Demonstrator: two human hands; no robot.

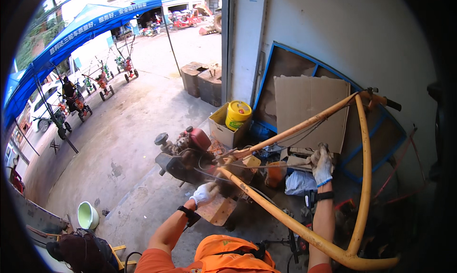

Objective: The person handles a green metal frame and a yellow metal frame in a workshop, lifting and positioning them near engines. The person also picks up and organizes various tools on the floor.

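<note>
A tiller-like machine with a dark engine, a red tank (198,138) and long yellow tube handlebars (285,220) stands before me. My left hand (204,194), in a white work glove, is closed at the near side of the engine, above a tan metal guard (217,211). What its fingers hold is hidden. My right hand (322,166), in a soiled white glove, is raised between the two handlebar tubes with its fingers curled. A thin greyish rod or cord (266,166) runs from the machine toward it; whether the fingers grip it cannot be made out.
A carton (223,130) with a yellow bucket (238,114) stands beyond the machine. Cardboard (309,111) and a blue-framed panel (271,80) lean on the wall. A pale green bucket (88,215) and a person in dark clothing (83,251) are at lower left. Tillers stand under a blue canopy (85,28).
</note>
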